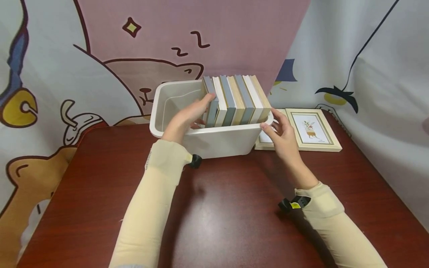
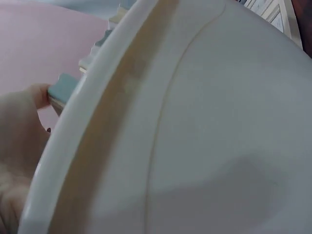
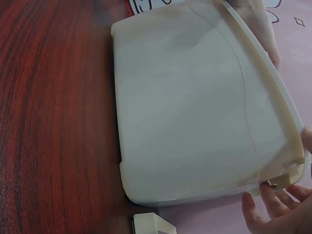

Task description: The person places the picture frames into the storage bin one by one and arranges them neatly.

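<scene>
A white rectangular plastic bin (image 1: 214,139) sits toward twelve o'clock on the dark red wooden counter (image 1: 228,216). A row of thin upright books in grey, white and tan (image 1: 236,99) stands packed in the bin's three o'clock half, rising well above the rim; the nine o'clock half shows only bare inner wall. The left hand (image 1: 187,118) reaches over the near rim into the bin, its straight fingers (image 1: 206,101) pressed flat against the outermost grey book at the row's nine o'clock end. The right hand (image 1: 283,132) is at the bin's three o'clock corner, thumb and fingertips (image 3: 265,204) touching the rim there, fingers loosely spread rather than closed around it. Just beyond that hand, at three o'clock of the bin, a cream-framed picture with a small plant print (image 1: 311,129) lies flat on the counter.
</scene>
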Demonstrator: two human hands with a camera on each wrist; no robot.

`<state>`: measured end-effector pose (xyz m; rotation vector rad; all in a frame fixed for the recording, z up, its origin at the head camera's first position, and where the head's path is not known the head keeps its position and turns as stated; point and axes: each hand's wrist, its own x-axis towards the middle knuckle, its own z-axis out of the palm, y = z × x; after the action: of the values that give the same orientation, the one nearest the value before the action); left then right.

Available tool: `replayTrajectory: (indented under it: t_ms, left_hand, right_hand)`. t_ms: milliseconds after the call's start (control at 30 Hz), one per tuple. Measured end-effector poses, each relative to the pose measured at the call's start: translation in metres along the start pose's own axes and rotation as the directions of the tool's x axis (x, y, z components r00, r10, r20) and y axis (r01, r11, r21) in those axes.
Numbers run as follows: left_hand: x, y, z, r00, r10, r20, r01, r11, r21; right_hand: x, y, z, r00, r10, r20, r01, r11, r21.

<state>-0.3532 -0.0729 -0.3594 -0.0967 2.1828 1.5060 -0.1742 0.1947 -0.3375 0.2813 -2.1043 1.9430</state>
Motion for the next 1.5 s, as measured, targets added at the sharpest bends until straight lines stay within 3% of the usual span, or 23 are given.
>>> replayTrajectory:
  t_ms: [33,67,100,133,200,300,367,600,733,933,1167,1500]
  left_hand:
    - [-0.025,0.01,0.003,1.0,0.018,0.004,-0.018,1.0,0.01]
    - [-0.07,0.028,0.008,0.999,-0.044,0.002,0.043,0.998,0.054]
    - [-0.098,0.04,0.012,0.999,-0.035,0.006,0.035,0.998,0.045]
    - [-0.121,0.049,0.016,1.0,-0.025,0.014,0.024,0.999,0.032]
    - [-0.149,0.061,0.02,0.999,-0.018,0.032,0.019,1.0,-0.02]
    - [-0.155,0.064,0.022,0.999,-0.009,0.045,0.013,0.996,-0.087]
    - [-0.148,0.06,0.021,0.998,0.016,0.053,-0.011,0.994,-0.106]
    - [-0.144,0.053,0.015,0.996,0.041,0.079,-0.042,0.999,0.003]
    - [-0.145,0.054,0.014,0.995,0.057,0.079,-0.058,0.998,0.007]
    - [-0.155,0.059,0.014,0.985,0.17,-0.002,-0.169,0.98,0.109]
    - [-0.159,0.056,0.009,0.946,0.307,-0.107,-0.288,0.943,0.165]
    - [-0.169,0.052,-0.007,0.923,0.333,-0.193,-0.314,0.941,0.124]
  right_hand:
    - [0.0,0.0,0.0,1.0,0.002,0.002,-0.002,1.0,-0.002]
    - [0.0,0.001,-0.001,1.0,0.003,0.004,-0.003,1.0,-0.005]
    - [-0.001,0.001,-0.001,1.0,0.004,0.006,-0.004,1.0,-0.008]
    - [-0.001,0.001,-0.001,1.0,0.005,0.009,-0.005,1.0,-0.011]
    - [-0.001,0.001,-0.002,1.0,0.008,0.014,-0.008,1.0,-0.01]
    - [-0.002,0.0,-0.002,1.0,0.01,0.018,-0.01,1.0,-0.013]
    - [-0.002,-0.001,-0.002,1.0,0.011,0.019,-0.011,1.0,-0.011]
    - [0.001,-0.004,-0.001,0.999,0.025,0.034,-0.025,0.999,-0.024]
    - [0.002,-0.006,-0.002,0.999,0.032,0.038,-0.03,0.999,-0.033]
    - [0.001,-0.005,-0.003,0.999,0.033,0.032,-0.032,0.999,-0.029]
    - [0.001,-0.004,-0.003,0.999,0.03,0.027,-0.029,0.999,-0.04]
    - [0.002,-0.002,-0.004,0.999,0.017,0.027,-0.017,0.999,-0.027]
